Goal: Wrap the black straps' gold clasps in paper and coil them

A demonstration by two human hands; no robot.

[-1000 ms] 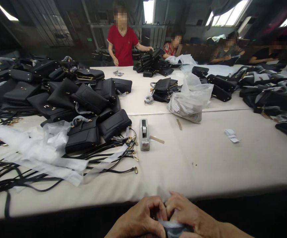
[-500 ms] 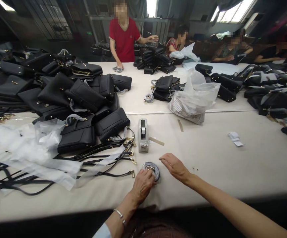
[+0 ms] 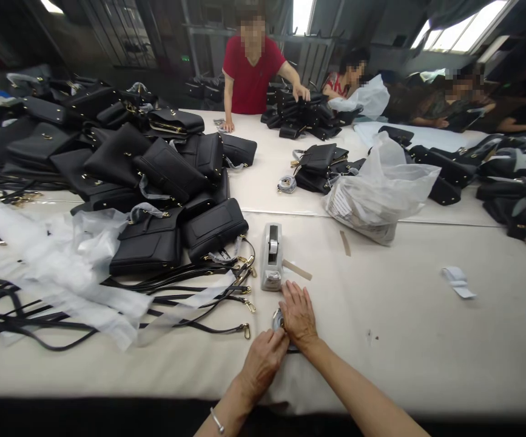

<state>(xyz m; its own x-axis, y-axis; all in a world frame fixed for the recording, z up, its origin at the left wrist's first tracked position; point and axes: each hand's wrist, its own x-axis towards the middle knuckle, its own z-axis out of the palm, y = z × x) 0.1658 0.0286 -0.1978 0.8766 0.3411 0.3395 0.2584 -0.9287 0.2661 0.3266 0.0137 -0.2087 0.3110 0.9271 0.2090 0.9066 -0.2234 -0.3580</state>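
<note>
A small coiled strap bundle in clear wrap (image 3: 277, 320) lies on the white table (image 3: 381, 315), mostly hidden under my hands. My left hand (image 3: 263, 359) pinches its near side with curled fingers. My right hand (image 3: 297, 313) lies flat on top of it, fingers stretched toward the grey tape dispenser (image 3: 271, 256) just beyond. A strip of tan tape (image 3: 296, 269) sticks out from the dispenser.
A heap of black handbags (image 3: 153, 176) and loose black straps with gold clasps (image 3: 208, 291) fill the left, with white wrapping sheets (image 3: 62, 267). A clear plastic bag (image 3: 378, 191) stands behind right. A person in a red shirt (image 3: 251, 67) and other seated people work at the far side.
My hands rose from below the table edge and set the wrapped bundle down by the tape dispenser. My right hand then moved left and pressed flat onto it.
</note>
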